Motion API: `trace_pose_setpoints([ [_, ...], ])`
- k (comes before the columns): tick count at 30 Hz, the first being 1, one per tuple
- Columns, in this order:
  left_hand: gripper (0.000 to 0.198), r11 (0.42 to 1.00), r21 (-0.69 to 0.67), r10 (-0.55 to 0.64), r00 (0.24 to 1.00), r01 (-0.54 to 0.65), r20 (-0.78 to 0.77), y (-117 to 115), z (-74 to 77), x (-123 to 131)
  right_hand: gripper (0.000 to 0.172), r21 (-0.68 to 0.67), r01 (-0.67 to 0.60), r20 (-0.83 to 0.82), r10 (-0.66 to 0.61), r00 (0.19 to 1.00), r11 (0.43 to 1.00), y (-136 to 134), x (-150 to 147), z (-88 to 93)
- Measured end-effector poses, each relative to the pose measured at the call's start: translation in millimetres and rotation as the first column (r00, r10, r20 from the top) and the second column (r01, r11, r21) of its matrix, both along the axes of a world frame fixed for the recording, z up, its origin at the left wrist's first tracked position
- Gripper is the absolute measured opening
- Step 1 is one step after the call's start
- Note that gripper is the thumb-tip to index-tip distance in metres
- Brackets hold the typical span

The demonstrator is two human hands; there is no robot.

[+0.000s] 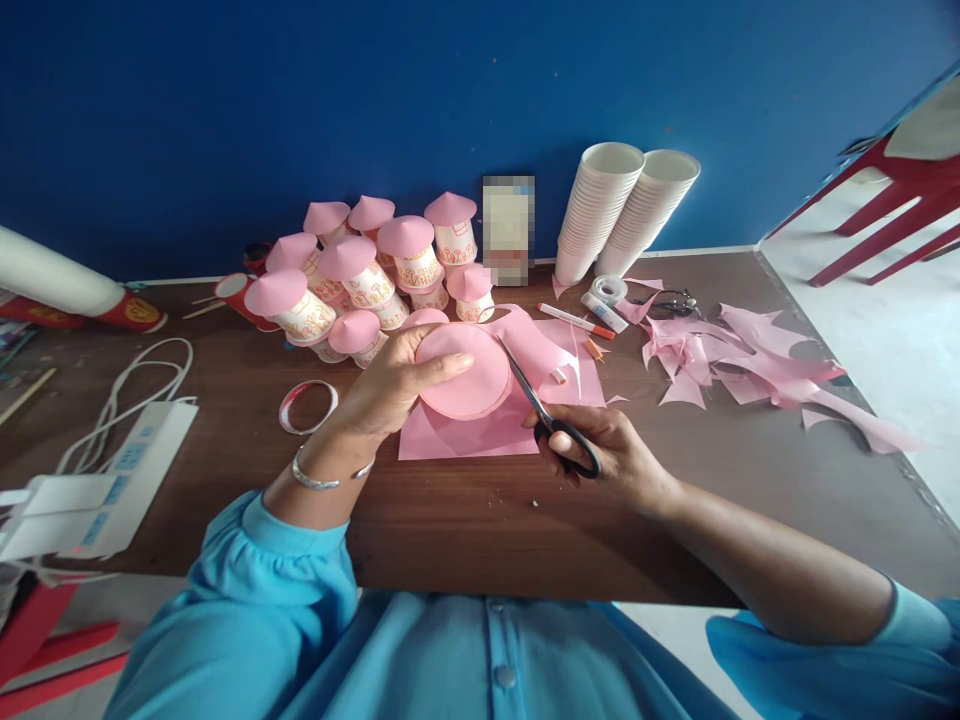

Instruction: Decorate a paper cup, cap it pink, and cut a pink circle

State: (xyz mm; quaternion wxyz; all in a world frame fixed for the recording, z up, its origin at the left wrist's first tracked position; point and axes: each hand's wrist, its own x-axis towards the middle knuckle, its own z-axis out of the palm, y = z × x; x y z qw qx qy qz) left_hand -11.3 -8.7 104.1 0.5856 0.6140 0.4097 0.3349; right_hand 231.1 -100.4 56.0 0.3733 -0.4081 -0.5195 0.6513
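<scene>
My left hand (401, 378) pinches a round piece of pink paper (472, 385) by its left side, thumb on top. A drawn line shows along the disc's edge. In my right hand (600, 445) are black-handled scissors (529, 385), their blades at the disc's right edge. An offcut of pink paper (536, 340) curls away to the right, seemingly still joined at the top of the disc. Beneath both lie flat pink sheets (465, 440) on the table. Fingers of the right hand wrap round the scissor loops.
Decorated paper cups with pink cone roofs (351, 258) crowd the back. Two stacks of white cups (600, 210) lean against the wall. Pink scraps (697, 350) lie right, a marker (574, 320) behind the sheets. A tape roll (308, 406) and power strip (135, 480) are left.
</scene>
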Motion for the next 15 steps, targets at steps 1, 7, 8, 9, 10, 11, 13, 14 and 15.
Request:
trace_pose_setpoints([
  [1,0.039,1.000,0.002,0.001,1.000,-0.001,0.008,0.1,0.2,0.0,0.055,-0.002,-0.003,0.001,0.003,1.000,1.000,0.0,0.1,-0.1],
  [7,0.037,1.000,-0.007,0.015,1.000,-0.015,0.017,0.7,-0.4,-0.2,0.055,-0.019,-0.007,0.003,0.007,1.000,1.000,0.4,-0.5,0.9],
  [8,0.036,1.000,0.001,0.021,1.000,-0.021,0.007,1.0,-1.3,-0.6,0.055,-0.015,-0.008,0.001,0.008,1.000,1.000,0.6,-0.8,1.2],
  [9,0.035,1.000,0.008,0.022,1.000,-0.022,-0.004,1.3,-2.4,-0.9,0.054,-0.007,-0.008,-0.002,0.008,1.000,1.000,0.9,-1.2,1.6],
  [10,0.034,1.000,0.012,0.017,1.000,-0.017,-0.013,1.6,-3.4,-1.3,0.052,0.005,-0.010,-0.003,0.010,1.000,1.000,1.2,-1.6,2.0],
  [11,0.033,1.000,0.012,0.008,1.000,-0.007,-0.018,1.8,-4.3,-1.5,0.050,0.020,-0.013,-0.002,0.013,1.000,1.000,1.4,-2.1,2.3],
  [13,0.032,1.000,0.006,-0.012,1.000,0.012,-0.024,1.9,-5.4,-1.6,0.048,0.049,-0.013,-0.001,0.013,1.000,0.999,1.7,-3.0,2.9],
  [14,0.031,1.000,0.002,-0.017,0.999,0.017,-0.029,1.8,-5.6,-1.4,0.048,0.059,-0.012,0.004,0.012,1.000,0.998,1.8,-3.3,3.0],
  [15,0.031,1.000,-0.002,-0.025,0.999,0.025,-0.031,1.7,-5.7,-1.2,0.049,0.064,-0.009,0.010,0.008,1.000,0.998,1.8,-3.7,3.2],
])
